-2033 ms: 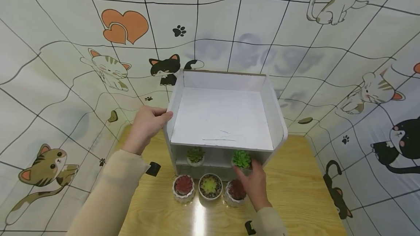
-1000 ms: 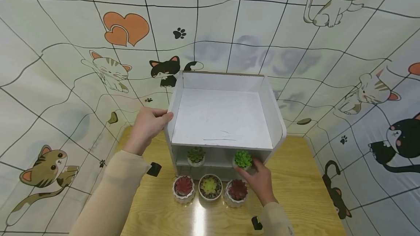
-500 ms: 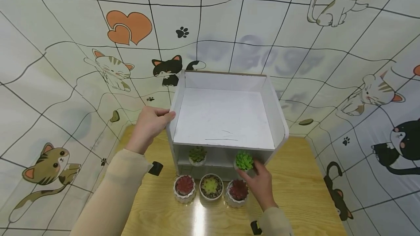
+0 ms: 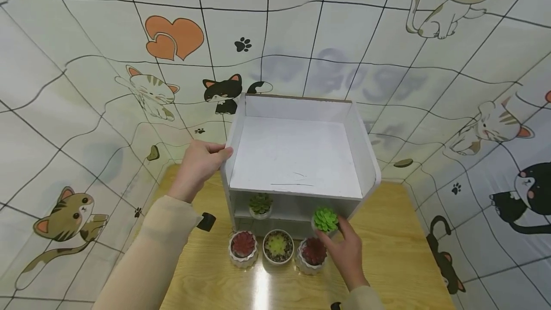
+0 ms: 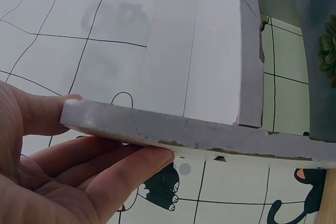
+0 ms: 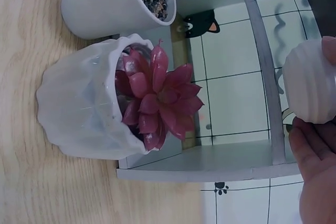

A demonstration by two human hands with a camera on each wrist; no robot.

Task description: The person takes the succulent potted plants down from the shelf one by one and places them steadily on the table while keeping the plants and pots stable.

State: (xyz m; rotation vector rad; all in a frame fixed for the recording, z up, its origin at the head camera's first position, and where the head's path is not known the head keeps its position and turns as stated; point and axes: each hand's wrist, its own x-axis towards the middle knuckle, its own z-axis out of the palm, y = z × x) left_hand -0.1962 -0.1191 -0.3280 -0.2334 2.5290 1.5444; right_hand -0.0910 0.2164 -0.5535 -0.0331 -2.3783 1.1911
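Note:
My left hand [image 4: 199, 166] grips the left side panel of a white two-level shelf [image 4: 297, 157]. In the left wrist view, the thumb lies on one face of the panel [image 5: 157, 127] and the fingers on the other. My right hand [image 4: 347, 252] holds a bright green potted succulent [image 4: 325, 219] at the front right of the shelf's lower compartment. Its ridged white pot [image 6: 311, 85] sits between thumb and fingers in the right wrist view, close to the shelf board. A darker green succulent [image 4: 260, 203] stands at the left inside that compartment.
In front of the shelf, a row stands on the wooden table [image 4: 400, 252]: a red succulent [image 4: 243, 244], a yellow-green one [image 4: 278, 247] and another red one [image 4: 313, 251], just below my right hand. Cat-print cloth [image 4: 292, 32] surrounds the table.
My right hand has drawn the bright green succulent a little forward and to the right, toward the compartment's front. The left hand keeps its grip on the panel. The view shifts slightly.

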